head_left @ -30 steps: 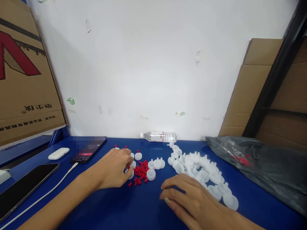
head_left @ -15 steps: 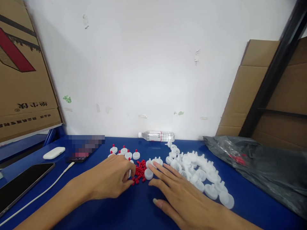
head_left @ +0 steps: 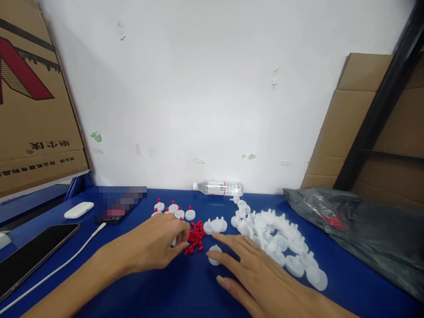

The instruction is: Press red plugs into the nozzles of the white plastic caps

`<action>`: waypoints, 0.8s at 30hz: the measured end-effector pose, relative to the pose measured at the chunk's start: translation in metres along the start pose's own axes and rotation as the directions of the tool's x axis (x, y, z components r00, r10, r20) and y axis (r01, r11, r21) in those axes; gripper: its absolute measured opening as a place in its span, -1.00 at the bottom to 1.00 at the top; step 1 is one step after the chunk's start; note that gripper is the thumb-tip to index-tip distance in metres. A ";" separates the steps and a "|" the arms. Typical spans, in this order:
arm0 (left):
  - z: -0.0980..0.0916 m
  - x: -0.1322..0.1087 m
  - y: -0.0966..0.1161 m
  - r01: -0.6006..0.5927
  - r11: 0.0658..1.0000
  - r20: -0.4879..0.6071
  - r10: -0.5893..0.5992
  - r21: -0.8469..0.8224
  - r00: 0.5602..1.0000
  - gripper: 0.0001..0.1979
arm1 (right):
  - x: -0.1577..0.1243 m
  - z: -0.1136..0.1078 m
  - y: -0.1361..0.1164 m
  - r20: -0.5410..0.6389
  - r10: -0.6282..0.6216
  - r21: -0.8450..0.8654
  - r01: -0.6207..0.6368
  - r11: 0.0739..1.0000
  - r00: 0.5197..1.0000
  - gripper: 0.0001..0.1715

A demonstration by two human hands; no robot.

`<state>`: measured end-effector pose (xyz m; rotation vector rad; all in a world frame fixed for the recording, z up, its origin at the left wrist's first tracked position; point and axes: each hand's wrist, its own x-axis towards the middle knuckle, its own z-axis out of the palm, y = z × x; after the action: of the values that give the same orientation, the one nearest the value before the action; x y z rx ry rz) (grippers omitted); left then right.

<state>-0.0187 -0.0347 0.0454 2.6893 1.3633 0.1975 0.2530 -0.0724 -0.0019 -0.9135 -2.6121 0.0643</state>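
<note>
My left hand (head_left: 155, 247) rests on the blue table, fingers curled together at the edge of a small heap of red plastic pieces (head_left: 195, 236); what the fingertips pinch is too small to make out. My right hand (head_left: 255, 276) lies with fingers stretched, its fingertips on a single white round cap (head_left: 213, 256) pulled out in front of the heap. A large pile of white caps (head_left: 278, 240) spreads to the right. Several white caps with red tips (head_left: 174, 208) stand in a row behind my left hand.
A clear water bottle (head_left: 218, 188) lies against the wall. A phone (head_left: 114, 207), a white earbud case (head_left: 78, 210), a dark tablet (head_left: 29, 256) with a white cable are at left. A black plastic bag (head_left: 361, 234) sits at right. Cardboard boxes stand on both sides.
My right hand reached left to the loose caps and has drawn one white cap toward me. My left hand stayed at the red pieces, shifting slightly.
</note>
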 end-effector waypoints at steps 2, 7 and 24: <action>0.001 0.002 0.001 -0.034 0.999 -0.032 0.033 -0.023 0.999 -0.82 | 0.000 0.002 0.002 0.036 -0.016 0.004 0.016 1.000 0.999 -0.48; 0.010 0.009 0.003 -0.197 0.979 -0.150 0.186 -0.060 0.971 -0.80 | -0.003 0.009 0.004 0.017 0.005 0.101 -0.007 0.995 1.000 -0.56; 0.048 0.016 0.021 -0.359 0.825 -0.347 0.214 -0.437 0.913 -0.89 | -0.004 0.007 0.006 -0.088 -0.079 0.163 0.092 0.982 0.993 -0.73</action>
<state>0.0156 -0.0371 0.0024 2.4569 0.7867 0.8689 0.2563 -0.0696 -0.0108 -0.7297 -2.5226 0.2157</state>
